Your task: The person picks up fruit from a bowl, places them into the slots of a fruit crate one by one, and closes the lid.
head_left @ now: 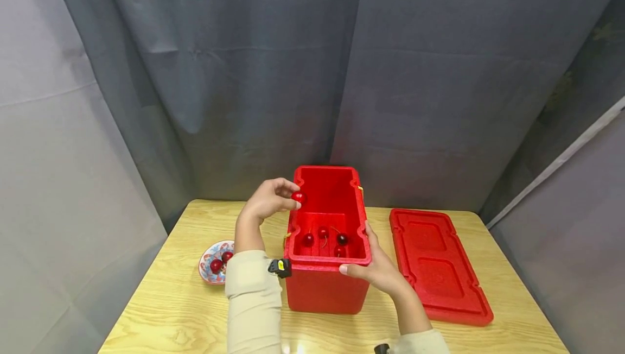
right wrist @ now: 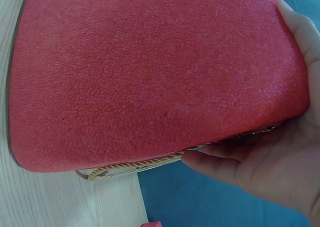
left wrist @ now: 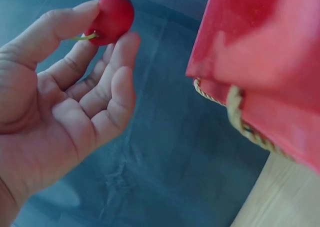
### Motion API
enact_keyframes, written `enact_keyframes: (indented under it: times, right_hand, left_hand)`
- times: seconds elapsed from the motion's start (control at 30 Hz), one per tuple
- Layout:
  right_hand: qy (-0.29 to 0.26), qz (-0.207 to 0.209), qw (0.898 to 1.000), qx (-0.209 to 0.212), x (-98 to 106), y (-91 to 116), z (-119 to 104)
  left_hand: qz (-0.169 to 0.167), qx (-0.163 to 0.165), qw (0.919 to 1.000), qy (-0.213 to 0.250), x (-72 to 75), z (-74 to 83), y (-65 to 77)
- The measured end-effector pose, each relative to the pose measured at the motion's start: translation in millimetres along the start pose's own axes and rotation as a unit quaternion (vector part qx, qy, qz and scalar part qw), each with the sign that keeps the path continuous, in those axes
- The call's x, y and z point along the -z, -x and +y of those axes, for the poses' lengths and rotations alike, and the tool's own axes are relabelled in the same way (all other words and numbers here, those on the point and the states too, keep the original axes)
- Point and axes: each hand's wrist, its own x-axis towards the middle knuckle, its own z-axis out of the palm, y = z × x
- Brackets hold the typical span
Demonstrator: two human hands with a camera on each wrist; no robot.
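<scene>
My left hand (head_left: pixel 267 198) pinches a red cherry (left wrist: pixel 114 20) between thumb and fingertips, its short green stem showing in the left wrist view. In the head view that hand is at the left rim of a red foam box (head_left: pixel 327 289), which stands without its lid. Several cherries (head_left: pixel 323 232) lie on the floor of the box, toward its near end. My right hand (head_left: pixel 378 267) grips the near right corner of the box, thumb on the front rim and fingers along the side. A twisted gold cord (right wrist: pixel 135 166) runs along that side beneath the fingers.
To the left, a small patterned dish (head_left: pixel 202 271) holds cherries and is partly hidden by my left forearm. The red lid (head_left: pixel 441 267) lies on the wooden table (head_left: pixel 161 299) to the right of the box. Grey curtains (head_left: pixel 263 71) hang behind the table.
</scene>
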Motion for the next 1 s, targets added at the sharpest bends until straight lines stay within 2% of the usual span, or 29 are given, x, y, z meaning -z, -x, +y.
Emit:
enact_keyframes:
  times: [0.13,0.43,0.87,1.0]
  right_hand:
    - [0.0,0.0,1.0,-0.002,2,0,-3]
    - [-0.021,-0.012,1.0,0.015,1,1,-14]
    - [-0.002,-0.006,1.0,0.016,4,1,0]
    - [-0.001,-0.004,1.0,0.011,4,3,-3]
  left_hand:
    - [-0.017,-0.005,0.9998,-0.009,-0.4,8.4,-6.6]
    - [-0.045,0.004,0.9984,0.033,-3.8,8.2,-25.9]
    - [-0.085,0.092,0.99,0.065,-21.3,-1.7,-53.1]
    - [-0.093,0.104,0.9887,0.055,-28.3,-6.6,-57.3]
